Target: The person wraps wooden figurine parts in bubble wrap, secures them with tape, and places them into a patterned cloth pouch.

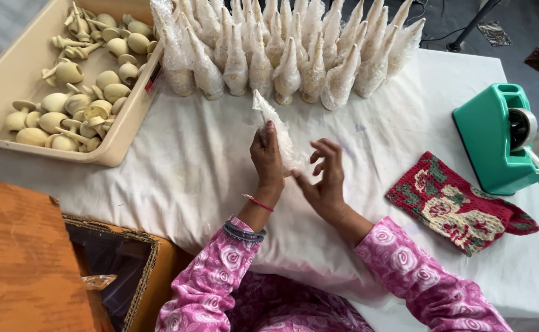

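My left hand [267, 158] grips a small cone-shaped item wrapped in clear bubble film [272, 123], holding it upright over the white cloth. My right hand [325, 178] is beside it, fingers spread and touching the lower edge of the wrap. Just beyond, several wrapped cones [282, 52] stand in rows at the far side of the table. A beige plastic tub [11, 80] at the far left holds several unwrapped pale clay pieces [82, 92].
A green tape dispenser [497, 138] sits at the right edge. A red patterned knitted pouch [457, 206] lies near my right forearm. An open cardboard box [122, 264] and an orange board [23, 258] are at the lower left. The white tablecloth [189, 172] covers the table.
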